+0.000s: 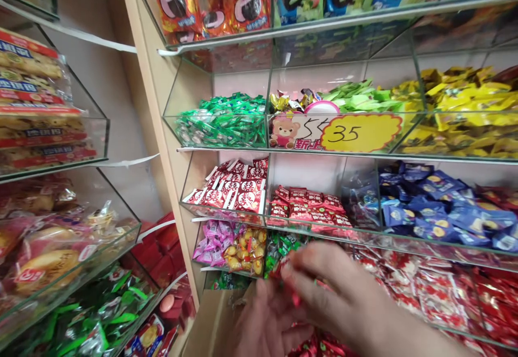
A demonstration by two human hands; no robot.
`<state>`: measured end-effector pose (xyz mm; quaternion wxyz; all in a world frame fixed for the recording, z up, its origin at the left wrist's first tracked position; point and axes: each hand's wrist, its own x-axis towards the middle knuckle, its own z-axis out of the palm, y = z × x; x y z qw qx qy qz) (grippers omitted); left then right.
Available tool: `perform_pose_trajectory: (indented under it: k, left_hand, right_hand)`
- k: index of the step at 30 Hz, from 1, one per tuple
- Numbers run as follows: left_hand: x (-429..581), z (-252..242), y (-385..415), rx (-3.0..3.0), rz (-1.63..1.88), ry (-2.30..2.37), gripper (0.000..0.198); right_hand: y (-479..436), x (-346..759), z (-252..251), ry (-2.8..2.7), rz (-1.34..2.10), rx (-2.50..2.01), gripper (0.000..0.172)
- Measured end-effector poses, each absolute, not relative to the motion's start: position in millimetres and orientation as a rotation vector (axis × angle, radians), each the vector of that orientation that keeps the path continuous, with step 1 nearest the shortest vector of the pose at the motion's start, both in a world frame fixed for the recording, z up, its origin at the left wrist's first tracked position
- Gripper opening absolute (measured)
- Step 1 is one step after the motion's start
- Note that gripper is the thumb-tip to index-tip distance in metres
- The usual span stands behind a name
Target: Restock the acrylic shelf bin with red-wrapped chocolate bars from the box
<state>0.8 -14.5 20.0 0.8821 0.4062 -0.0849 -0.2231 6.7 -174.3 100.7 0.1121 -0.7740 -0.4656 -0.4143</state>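
My right hand point(340, 287) comes in from the lower right, its fingers bent and closed around red-wrapped candy point(296, 296), which is mostly hidden and blurred. Close beside it at the bottom middle is my left hand point(261, 319), smeared by motion. The fingers of both hands nearly meet at the candy, and whether the left also grips it cannot be made out. Under the hands lie more red-wrapped candies point(313, 346). An open cardboard box point(212, 319) stands to the left of my left hand.
Glass-fronted shelf bins hold green candies point(226, 119), red-and-white packets point(238, 184), small red packets point(307, 206), blue packets point(441, 206) and yellow ones point(469, 103). A yellow price tag point(362, 132) reads 35. At left, a wooden upright point(151, 103) separates bins of bagged bread point(48, 260).
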Motion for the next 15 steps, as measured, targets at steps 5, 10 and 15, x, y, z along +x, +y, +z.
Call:
perform_pose_trajectory:
  k: [5,10,15]
  left_hand:
    - [-5,40,-39,0.621,-0.478,0.012,0.028]
    - [-12,31,-43,1.036,-0.195,0.060,0.027]
    - [-16,9,-49,1.196,-0.239,0.070,0.033]
  right_hand:
    - [-176,-15,65,-1.491,-1.282,-2.315,0.028]
    - [-196,-16,61,-1.643,-1.151,-2.307,0.028]
    - [-204,-25,58,-1.607,-1.190,-2.289,0.029]
